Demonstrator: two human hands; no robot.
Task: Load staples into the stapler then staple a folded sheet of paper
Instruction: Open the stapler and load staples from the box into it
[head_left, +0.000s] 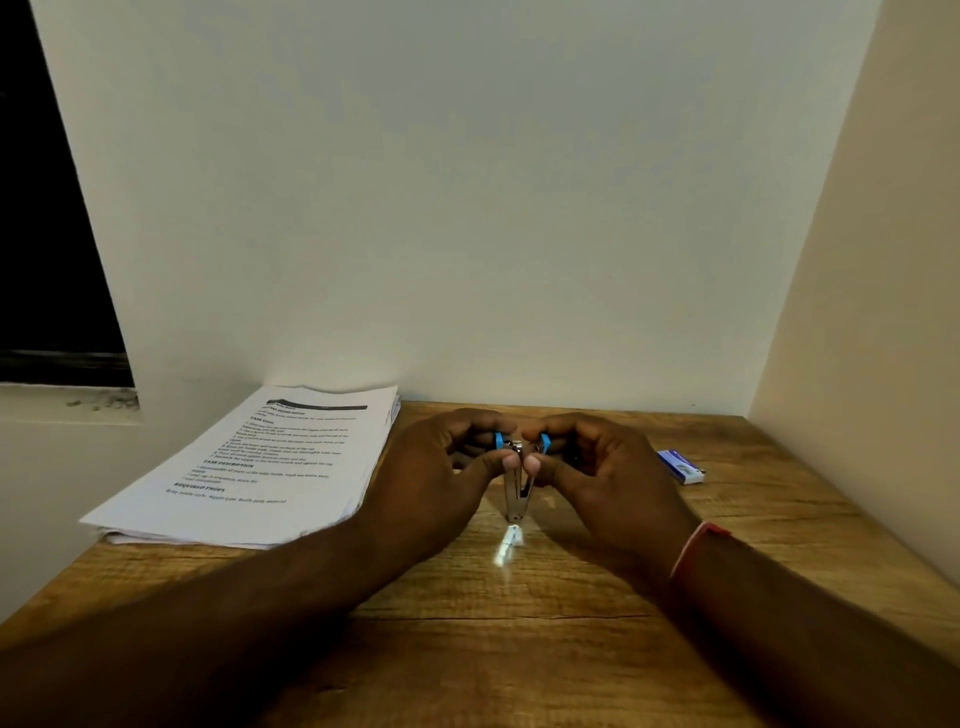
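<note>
Stapler (518, 486) open, gripped by L hand (436, 483) & R hand (602, 478).

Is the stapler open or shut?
Open: the left hand and right hand hold the stapler with blue ends apart, metal rails splayed.

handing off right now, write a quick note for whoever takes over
Left hand and right hand: each grips one blue end of the stapler, which is swung open between them with its metal tip pointing toward the table.
What looks like a staple strip lies on the table just in front of the tip, not in the stapler.
Staple box lies to the right, paper stack flat to the left.
Done: stapler opened, strip taken out.
Left: load the strip, close the stapler, fold a sheet, staple it.
</note>
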